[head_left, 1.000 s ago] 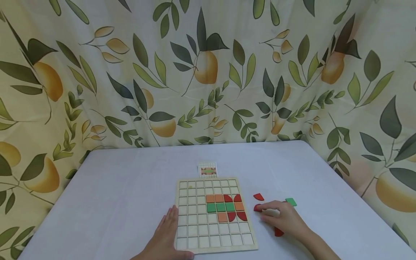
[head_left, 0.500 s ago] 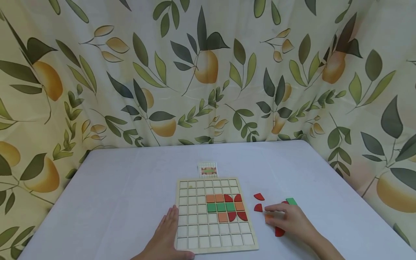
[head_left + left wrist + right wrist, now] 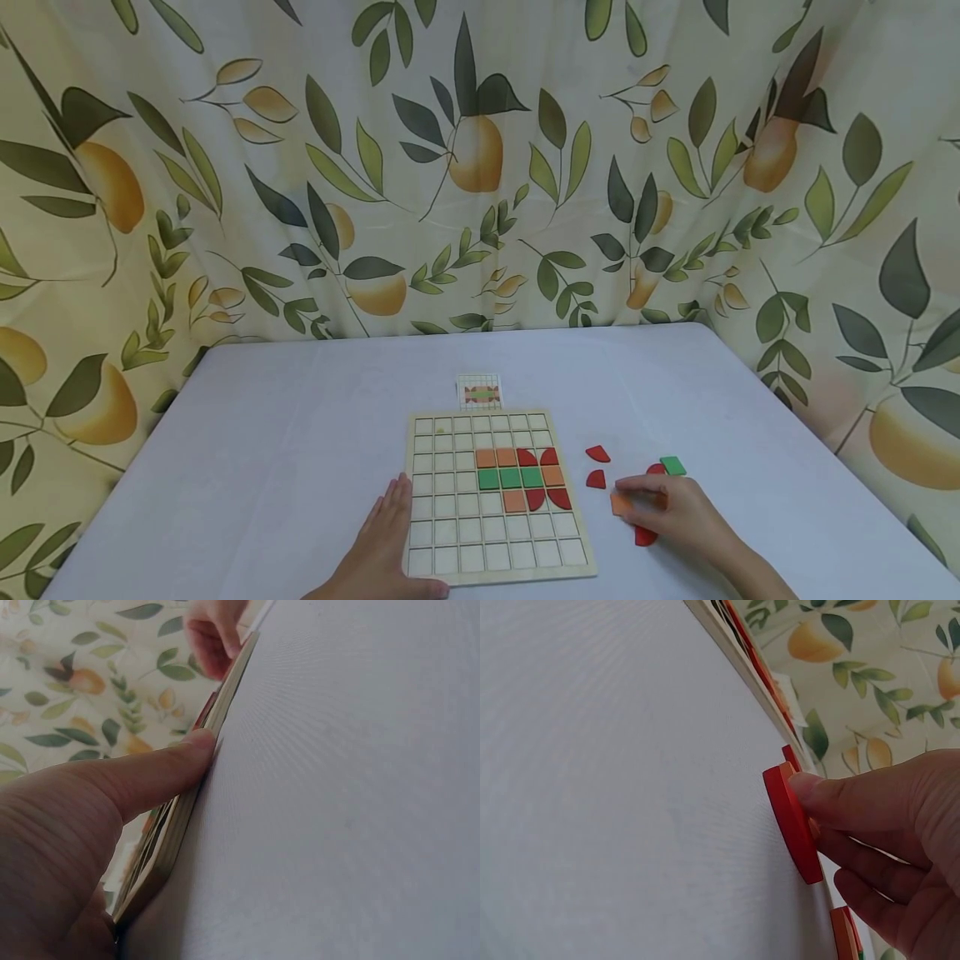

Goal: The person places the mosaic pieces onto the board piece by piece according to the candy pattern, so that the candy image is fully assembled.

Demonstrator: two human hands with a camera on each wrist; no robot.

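Observation:
My left hand (image 3: 378, 542) rests against the wooden grid board (image 3: 457, 575), straight fingers along its left side and thumb on its near edge. Green, orange and red pieces fill some of the board's cells. To the right of the board, my right hand (image 3: 678, 508) pinches an orange square tile (image 3: 620, 504) between thumb and fingers, low over the table. In the right wrist view, a red piece (image 3: 791, 825) lies just in front of that tile and hides much of it. Two red quarter-round pieces, one of them a red quarter-round (image 3: 596, 479), lie left of the fingertips.
Around the right hand lie a green tile (image 3: 672, 466), a red piece (image 3: 656, 469) and another red piece (image 3: 645, 536), partly covered by the hand. A small pattern card (image 3: 480, 392) touches or nearly touches the board's far edge. A leaf-print curtain (image 3: 480, 208) hangs behind the table.
My right hand has left the red quarter-round piece and moved right to the orange tile, its fingers now at that tile. The left hand and board have stayed put.

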